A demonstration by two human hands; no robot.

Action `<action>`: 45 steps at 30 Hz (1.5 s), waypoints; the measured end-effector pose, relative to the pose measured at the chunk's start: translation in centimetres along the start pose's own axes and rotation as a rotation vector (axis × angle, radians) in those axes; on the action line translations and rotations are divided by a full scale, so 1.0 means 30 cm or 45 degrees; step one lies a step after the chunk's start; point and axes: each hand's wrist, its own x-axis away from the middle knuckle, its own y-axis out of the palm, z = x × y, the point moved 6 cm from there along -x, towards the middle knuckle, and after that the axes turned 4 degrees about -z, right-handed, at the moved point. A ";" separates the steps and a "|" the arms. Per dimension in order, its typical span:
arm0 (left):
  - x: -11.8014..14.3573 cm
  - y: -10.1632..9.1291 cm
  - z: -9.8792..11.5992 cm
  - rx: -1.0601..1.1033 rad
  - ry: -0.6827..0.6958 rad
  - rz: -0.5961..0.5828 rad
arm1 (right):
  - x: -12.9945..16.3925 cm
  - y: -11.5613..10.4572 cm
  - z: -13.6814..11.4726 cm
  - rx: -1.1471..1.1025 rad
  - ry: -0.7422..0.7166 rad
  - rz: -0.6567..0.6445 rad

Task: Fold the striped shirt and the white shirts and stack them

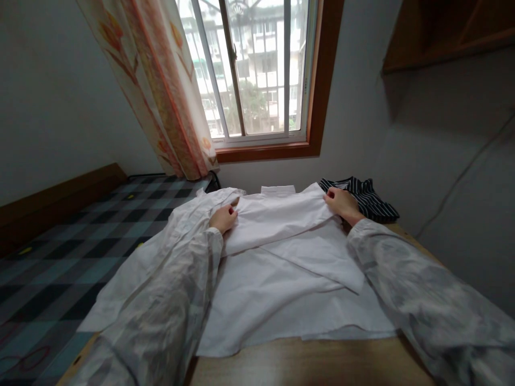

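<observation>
Both hands pinch white shirt, fingertips hidden.

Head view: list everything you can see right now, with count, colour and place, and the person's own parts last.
white shirt: one, white, spread on the table, one sleeve folded across it
striped garment: one, dark with thin white stripes, bunched at the far right of the table
table: one, light wood, under the shirt
bed cover: one, blue and black check, left of the table
curtain: one, cream with orange print, left of the window
window: one, brown frame, far wall
shelf: one, brown, upper right
left hand: on the shirt's left shoulder
right hand: pinching the shirt's right shoulder
</observation>
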 end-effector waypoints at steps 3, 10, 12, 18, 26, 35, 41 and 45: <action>-0.019 0.020 -0.014 0.046 -0.038 -0.100 | -0.009 0.014 0.015 -0.050 0.070 -0.095; -0.059 -0.003 0.044 -0.002 -0.075 -0.081 | -0.009 0.022 -0.073 0.108 -0.063 0.036; -0.060 -0.013 0.069 -0.053 -0.057 -0.026 | -0.014 0.034 -0.094 0.151 -0.122 0.032; -0.062 0.005 0.069 -0.091 0.043 0.023 | -0.023 0.061 -0.057 0.128 -0.048 -0.012; -0.095 0.008 -0.034 0.084 -0.127 0.058 | -0.059 0.043 0.051 -0.121 0.164 0.041; -0.063 0.024 0.010 -0.009 -0.019 -0.118 | -0.053 0.063 0.015 0.007 0.091 -0.131; -0.041 0.020 -0.015 -0.053 -0.008 -0.045 | -0.049 0.046 0.055 -0.092 0.091 -0.071; -0.048 0.022 -0.029 -0.026 -0.018 -0.047 | -0.054 0.026 0.068 -0.131 0.117 -0.075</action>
